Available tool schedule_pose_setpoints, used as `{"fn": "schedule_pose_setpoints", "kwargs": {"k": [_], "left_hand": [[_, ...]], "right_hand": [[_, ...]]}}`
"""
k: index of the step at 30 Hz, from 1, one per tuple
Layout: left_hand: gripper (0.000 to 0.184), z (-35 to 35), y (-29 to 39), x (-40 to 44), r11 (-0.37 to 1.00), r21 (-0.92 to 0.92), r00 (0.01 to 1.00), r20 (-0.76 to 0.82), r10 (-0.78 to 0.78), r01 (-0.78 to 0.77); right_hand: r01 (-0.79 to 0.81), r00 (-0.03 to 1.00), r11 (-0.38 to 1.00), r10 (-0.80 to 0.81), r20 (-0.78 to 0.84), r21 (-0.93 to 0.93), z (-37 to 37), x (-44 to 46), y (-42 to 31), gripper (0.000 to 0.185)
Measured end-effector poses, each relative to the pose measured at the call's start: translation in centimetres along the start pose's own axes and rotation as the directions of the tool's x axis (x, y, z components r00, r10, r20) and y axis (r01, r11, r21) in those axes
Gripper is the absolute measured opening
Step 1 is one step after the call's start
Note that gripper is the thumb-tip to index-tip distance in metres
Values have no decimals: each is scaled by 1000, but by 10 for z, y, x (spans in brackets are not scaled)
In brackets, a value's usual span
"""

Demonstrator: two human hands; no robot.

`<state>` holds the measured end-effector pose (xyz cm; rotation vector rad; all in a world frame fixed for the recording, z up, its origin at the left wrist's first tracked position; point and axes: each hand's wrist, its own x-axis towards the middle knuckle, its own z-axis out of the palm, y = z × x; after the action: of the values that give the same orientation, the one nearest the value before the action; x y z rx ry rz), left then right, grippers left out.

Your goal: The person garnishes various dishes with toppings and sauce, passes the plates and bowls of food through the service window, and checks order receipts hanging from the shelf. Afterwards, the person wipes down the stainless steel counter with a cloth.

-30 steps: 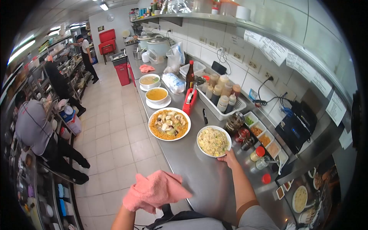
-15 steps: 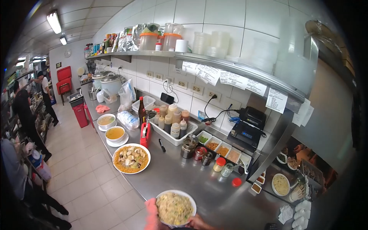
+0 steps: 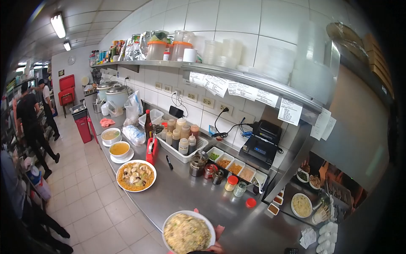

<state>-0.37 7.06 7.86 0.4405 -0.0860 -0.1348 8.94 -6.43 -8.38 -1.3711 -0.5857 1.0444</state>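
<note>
A white plate of fried rice [image 3: 188,233] is at the bottom of the view, over the counter's front edge. My right hand [image 3: 216,249] is at its lower right rim, fingers partly cut off by the frame and seemingly gripping it. Bits of a pink cloth [image 3: 219,231] stick out from under the plate. My left hand is not visible; the plate may hide it. Further left, a plate of noodles with a saucy topping [image 3: 136,175] rests on the counter, near a red tape dispenser [image 3: 152,150] and a black pen [image 3: 169,162].
Two soup bowls [image 3: 119,149] [image 3: 111,135] stand along the left edge. A basket of squeeze bottles [image 3: 182,155], jars [image 3: 211,171] and garnish tubs [image 3: 235,167] line the wall. A printer [image 3: 260,146] sits behind. Other people [image 3: 34,118] stand along the aisle at left.
The fried rice plate has moved slightly left and down. My left hand with the pink cloth, seen at its left side before, is now out of sight, with cloth showing beneath the plate.
</note>
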Motion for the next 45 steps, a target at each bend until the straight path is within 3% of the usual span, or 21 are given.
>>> {"fn": "schedule_pose_setpoints", "kwargs": {"k": [3, 5, 6, 8, 9, 11, 13, 17, 18, 20, 21, 24, 28, 31, 33, 35, 36, 38, 40, 42, 45], "left_hand": [[28, 3, -13, 2, 999, 7, 999, -36, -40, 40], [28, 3, -17, 2, 998, 17, 996, -68, -61, 62], [28, 3, -19, 1, 997, 24, 994, -88, -70, 72], [28, 6, -20, -4, 996, 51, 988, -143, -64, 72], [28, 11, -18, -7, 995, 68, 983, -173, -63, 76], [28, 30, -11, -14, 991, 112, 970, -240, -42, 70], [28, 68, -3, -23, 984, 177, 951, -307, 30, 27], [28, 117, 6, -30, 950, 301, 863, -454, 221, -85], [31, 92, 7, -38, 964, 264, 843, -511, 170, -34], [35, 74, -6, -31, 871, 490, 797, -537, 276, 29], [42, 64, -13, -28, 806, 589, 774, -538, 334, 62], [42, -18, -25, -35, 786, 601, 824, -369, 430, -141], [34, 71, -2, -3, 749, 662, 780, -477, 405, 16], [30, 22, -10, 2, 118, 984, 891, -169, 421, 131], [33, -17, -25, 3, -486, 867, 944, 61, 324, 110], [38, -56, -40, -2, -813, 578, 976, 135, 168, 61], [41, -70, -42, -10, -866, 497, 984, 124, 129, 51], [51, -72, -37, -30, -822, 536, 979, -160, 125, 193], [52, -72, -29, -50, -708, 636, 944, -298, 143, 308], [48, -84, -20, -73, -677, 640, 929, -305, 209, 362], [44, -94, 8, -112, -594, 680, 903, -302, 307, 430]], "right_hand": [[371, 906, 731, -419, 53, -572, -28, -28, 18, 29], [401, 856, 643, -516, 17, -653, -41, -45, 20, 25], [387, 845, 661, -533, -40, -643, -44, -54, 10, 24], [311, 900, 942, -335, -278, -129, -50, -74, -26, 51], [303, 895, 940, -224, -387, 156, -50, -84, -49, 65], [218, 828, 945, -46, -559, 244, -77, -100, -42, 60], [271, 785, 875, 40, -618, 401, -102, -121, -31, 55], [424, 684, 804, 16, -730, 416, -146, -149, -9, 39], [466, 634, 795, 6, -774, 388, -158, -151, -2, 37], [534, 535, 782, -19, -845, 321, -180, -154, 4, 33], [572, 501, 768, -48, -864, 289, -191, -156, 4, 33], [644, 405, 734, -89, -910, 216, -221, -156, -5, 31], [654, 358, 722, -30, -933, 227, -267, -151, 24, 31], [649, 393, 691, 53, -918, 318, -292, -148, 45, 41], [710, 459, 602, -3, -888, 365, -284, -147, 44, 45], [678, 363, 593, 243, -900, 434, -245, -133, -1, 38], [550, 403, 748, 150, -903, 371, -221, -121, -9, 37], [314, 493, 942, -52, -869, 122, -166, -104, -18, 35], [172, 757, 962, -268, -596, -213, -94, -81, -41, 33], [217, 926, 850, -335, -175, -480, -60, -41, -3, 26], [164, 890, 388, -455, -33, -907, -8, 2, -13, 20]]}}
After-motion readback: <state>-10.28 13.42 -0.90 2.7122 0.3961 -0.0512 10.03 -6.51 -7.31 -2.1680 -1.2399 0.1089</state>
